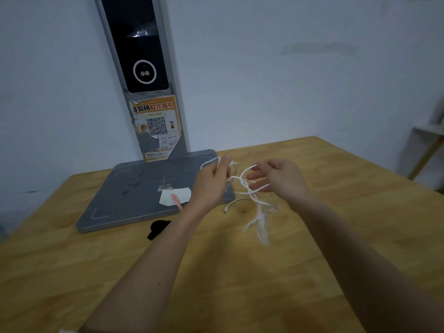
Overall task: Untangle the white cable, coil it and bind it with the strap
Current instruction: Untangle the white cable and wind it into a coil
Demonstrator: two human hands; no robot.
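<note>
The white cable (249, 195) hangs tangled in the air between both hands, above the wooden table (240, 272). My left hand (212, 181) grips loops of it at the upper left. Strands run across the spread fingers of my right hand (278, 179), which pinches one loop at its thumb. Loose ends dangle blurred below, one plug end near the table at the centre. The black strap (158, 228) lies flat on the table, left of and below my left forearm.
A grey scanner stand (134, 203) with a tall post and an orange QR sticker sits at the back left. On its base lie a white paper slip (175, 195) and a pink pen (177, 201). A white wall is behind.
</note>
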